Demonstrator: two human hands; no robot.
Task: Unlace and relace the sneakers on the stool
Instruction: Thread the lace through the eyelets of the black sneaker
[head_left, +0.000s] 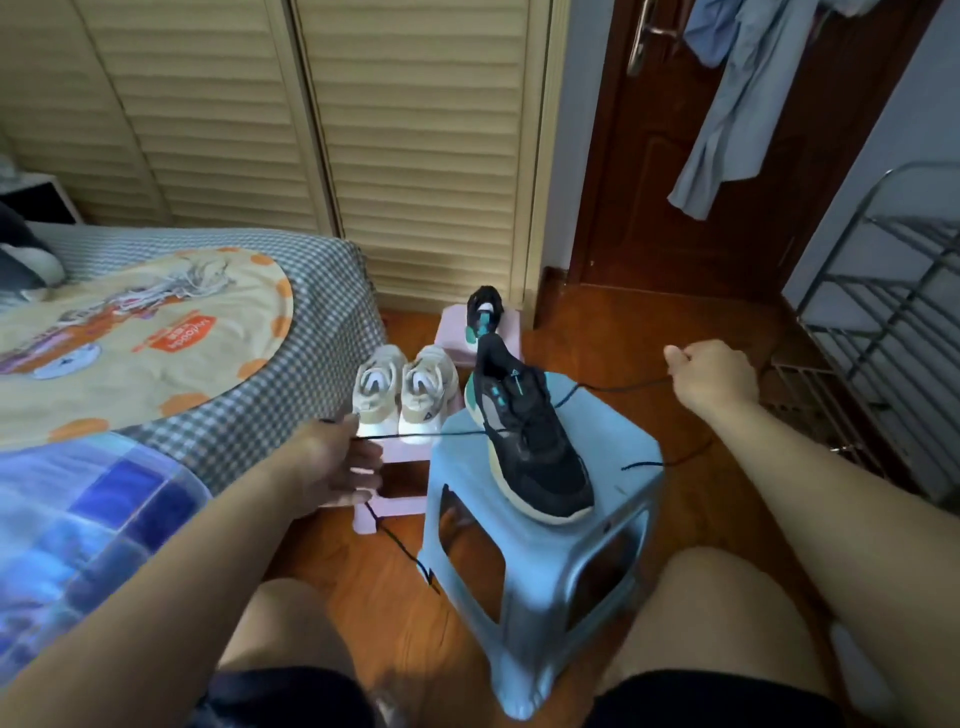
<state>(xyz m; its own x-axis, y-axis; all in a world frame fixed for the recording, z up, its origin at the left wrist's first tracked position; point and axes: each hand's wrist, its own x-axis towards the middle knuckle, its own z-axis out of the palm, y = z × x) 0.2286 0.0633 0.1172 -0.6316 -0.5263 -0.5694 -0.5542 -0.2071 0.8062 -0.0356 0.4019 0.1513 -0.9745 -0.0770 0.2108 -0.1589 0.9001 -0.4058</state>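
Two black sneakers (530, 436) (484, 312) are shown, and two beige sneakers (376, 387) (428, 389). Three stools are counted: one blue (540, 561), two pink (384, 504) (454, 332). One black lace (415, 437) is seen, possibly more. Two hands (337, 467) (711, 376) are visible.

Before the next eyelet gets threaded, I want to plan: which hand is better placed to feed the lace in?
Probably the left hand: it holds its lace nearer the black sneaker on the blue stool. The right hand has its strand pulled out wide.
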